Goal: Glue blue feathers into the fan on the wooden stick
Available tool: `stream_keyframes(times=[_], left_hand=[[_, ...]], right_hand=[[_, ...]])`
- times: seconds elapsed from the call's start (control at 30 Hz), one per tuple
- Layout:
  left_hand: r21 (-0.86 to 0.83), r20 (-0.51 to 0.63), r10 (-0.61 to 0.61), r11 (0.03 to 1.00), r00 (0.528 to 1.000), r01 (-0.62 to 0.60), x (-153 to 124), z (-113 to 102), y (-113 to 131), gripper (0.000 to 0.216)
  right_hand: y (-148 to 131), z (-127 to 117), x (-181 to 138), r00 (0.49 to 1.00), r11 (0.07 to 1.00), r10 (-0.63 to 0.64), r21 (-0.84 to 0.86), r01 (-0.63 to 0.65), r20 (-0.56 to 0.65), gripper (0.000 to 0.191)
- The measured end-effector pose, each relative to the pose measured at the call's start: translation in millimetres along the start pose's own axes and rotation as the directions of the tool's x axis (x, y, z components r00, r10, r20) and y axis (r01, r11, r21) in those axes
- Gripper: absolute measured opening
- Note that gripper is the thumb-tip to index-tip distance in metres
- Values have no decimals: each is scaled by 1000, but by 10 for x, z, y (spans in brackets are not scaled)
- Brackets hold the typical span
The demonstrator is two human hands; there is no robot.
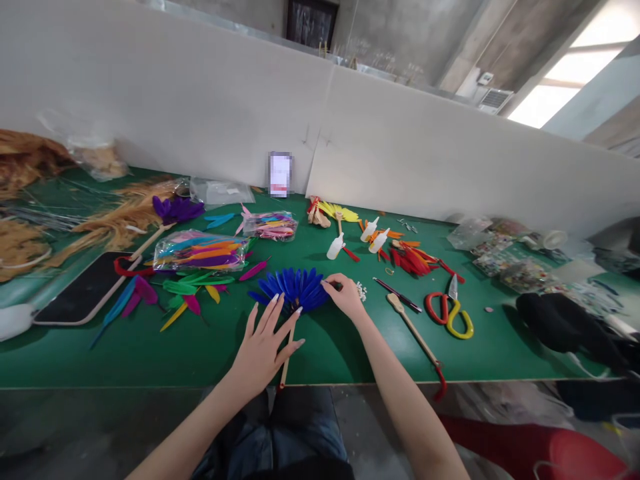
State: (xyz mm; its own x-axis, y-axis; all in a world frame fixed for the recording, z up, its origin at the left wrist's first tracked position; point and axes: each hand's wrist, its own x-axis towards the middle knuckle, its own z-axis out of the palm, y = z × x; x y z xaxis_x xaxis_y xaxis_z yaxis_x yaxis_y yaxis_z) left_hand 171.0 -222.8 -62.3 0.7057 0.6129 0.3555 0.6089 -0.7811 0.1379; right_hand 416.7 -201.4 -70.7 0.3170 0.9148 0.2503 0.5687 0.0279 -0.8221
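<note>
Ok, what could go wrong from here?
1. The right hand seems to pinch the blue feather fan at its edge; pulling may splay the feathers, as the left hand only presses flat.
2. The white beads lie beside that hand and could be swept away.
3. The spare wooden handle reaches over the edge of the table near the right forearm; a nudge may drop it.

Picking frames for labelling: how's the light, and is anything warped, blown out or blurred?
Head view, light: soft daylight, faint shadows under the left hand and right hand by the blue feather fan. Head view, glare: window top right blown out. Head view, distortion: wide-angle warp bows the green table and white partition. Head view, blur: small card at the back is pixelated.
</note>
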Motion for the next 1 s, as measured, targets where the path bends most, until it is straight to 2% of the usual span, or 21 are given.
stream_keyframes(times=[1.0], left_hand=[[12, -23, -6, 1000, 1000, 7, -13, 16, 11, 53]], right_hand=[[4, 18, -81, 999, 998, -33, 51, 35, -25, 32]])
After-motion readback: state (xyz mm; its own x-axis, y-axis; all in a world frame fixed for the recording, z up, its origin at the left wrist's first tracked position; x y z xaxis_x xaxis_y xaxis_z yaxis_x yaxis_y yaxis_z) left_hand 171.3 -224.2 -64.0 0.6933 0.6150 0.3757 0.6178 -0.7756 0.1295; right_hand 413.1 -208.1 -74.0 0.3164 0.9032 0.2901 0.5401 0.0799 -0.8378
